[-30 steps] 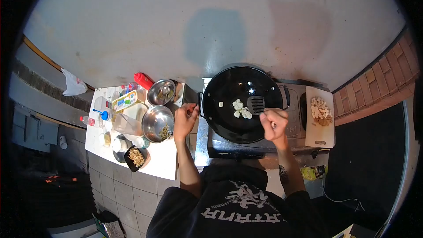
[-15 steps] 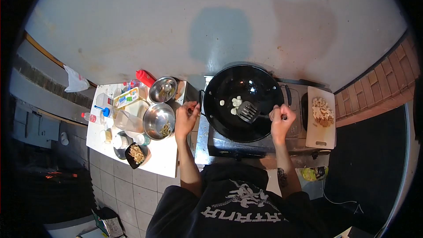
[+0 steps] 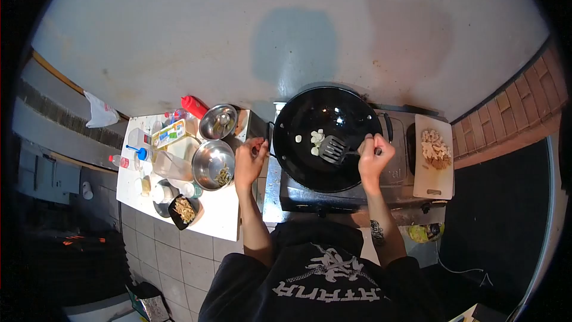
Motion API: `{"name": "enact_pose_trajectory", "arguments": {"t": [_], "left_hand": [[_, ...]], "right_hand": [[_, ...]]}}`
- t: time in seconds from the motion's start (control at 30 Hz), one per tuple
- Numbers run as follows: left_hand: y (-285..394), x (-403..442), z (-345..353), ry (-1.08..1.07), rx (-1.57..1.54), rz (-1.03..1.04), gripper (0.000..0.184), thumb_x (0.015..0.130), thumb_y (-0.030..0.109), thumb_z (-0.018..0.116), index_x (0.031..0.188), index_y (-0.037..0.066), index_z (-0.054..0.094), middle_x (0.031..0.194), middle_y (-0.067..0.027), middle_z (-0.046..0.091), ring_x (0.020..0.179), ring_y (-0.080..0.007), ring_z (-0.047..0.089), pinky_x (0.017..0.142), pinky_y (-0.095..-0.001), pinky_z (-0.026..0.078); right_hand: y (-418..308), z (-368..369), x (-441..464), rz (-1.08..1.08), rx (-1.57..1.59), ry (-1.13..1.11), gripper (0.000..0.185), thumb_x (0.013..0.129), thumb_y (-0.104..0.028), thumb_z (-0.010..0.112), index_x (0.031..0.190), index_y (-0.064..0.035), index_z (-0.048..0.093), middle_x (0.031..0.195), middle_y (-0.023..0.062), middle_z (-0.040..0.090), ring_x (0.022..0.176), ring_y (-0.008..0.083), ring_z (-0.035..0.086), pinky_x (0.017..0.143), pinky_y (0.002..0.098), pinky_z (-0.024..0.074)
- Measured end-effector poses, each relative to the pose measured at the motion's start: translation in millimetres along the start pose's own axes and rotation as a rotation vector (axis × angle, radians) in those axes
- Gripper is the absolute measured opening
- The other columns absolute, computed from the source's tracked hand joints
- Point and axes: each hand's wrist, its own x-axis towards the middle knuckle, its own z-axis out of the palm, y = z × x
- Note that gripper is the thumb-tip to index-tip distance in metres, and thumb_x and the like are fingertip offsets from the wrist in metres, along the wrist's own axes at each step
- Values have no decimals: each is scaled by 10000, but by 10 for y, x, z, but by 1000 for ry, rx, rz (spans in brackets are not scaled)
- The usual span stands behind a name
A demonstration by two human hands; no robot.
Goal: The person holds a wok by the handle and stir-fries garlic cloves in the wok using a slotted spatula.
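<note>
My right hand [image 3: 375,158] is closed round the handle of a black slotted spatula [image 3: 335,149]. The spatula's head rests in a large black wok [image 3: 328,176] on the stove, against a small cluster of white pieces [image 3: 317,138]. One white piece [image 3: 298,139] lies apart, left of the cluster. My left hand [image 3: 251,158] is just left of the wok's left handle [image 3: 272,138], its fingers curled together. Whether those fingers touch the handle or pinch something small cannot be made out.
Right of the wok, a cutting board [image 3: 426,182] bears chopped pale pieces [image 3: 435,146]. The white table [image 3: 220,217] at left carries two metal bowls, bottles, a red squeeze bottle [image 3: 193,106] and a black dish of food [image 3: 183,210]. A wall [image 3: 179,36] rises behind the stove.
My right hand has shifted slightly left and up, and the spatula's head has moved a little left toward the white pieces. My left hand stays beside the wok's handle, its pose nearly the same.
</note>
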Motion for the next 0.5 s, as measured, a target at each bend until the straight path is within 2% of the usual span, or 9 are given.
{"name": "enact_pose_trajectory", "arguments": {"t": [0.07,0.2,0.3,0.4,0.5], "left_hand": [[-7,-10,-3,1,-29,-1,266,850,173,650,964,-68,648,735,-157,629,632,-196,597,610,-310,466],[-19,4,-7,-19,-7,13,286,855,180,647,984,-74,640,756,-164,639,657,-206,624,625,-312,481],[-32,6,-1,-12,11,17,278,851,180,652,979,-66,644,760,-162,637,660,-215,625,622,-309,480],[-56,5,3,-4,-8,30,270,846,181,658,974,-56,650,756,-156,630,651,-219,611,616,-308,474],[-43,2,-7,-19,-4,-4,263,840,181,664,969,-48,656,751,-151,624,639,-215,590,604,-305,465]], "right_hand": [[-92,33,5,13,231,45,408,871,53,475,550,-89,269,467,-41,336,424,20,302,395,238,226],[-125,82,44,27,342,46,405,872,66,463,550,-83,269,462,-25,348,413,20,293,376,240,231],[-108,154,17,67,341,44,405,866,60,472,545,-86,274,460,-26,352,416,27,308,391,241,232],[94,193,-69,20,46,47,389,836,34,502,533,-74,283,456,-37,350,436,27,335,427,230,228],[195,128,-122,53,-2,10,390,831,30,504,529,-70,279,456,-38,351,441,22,341,428,230,224]]}}
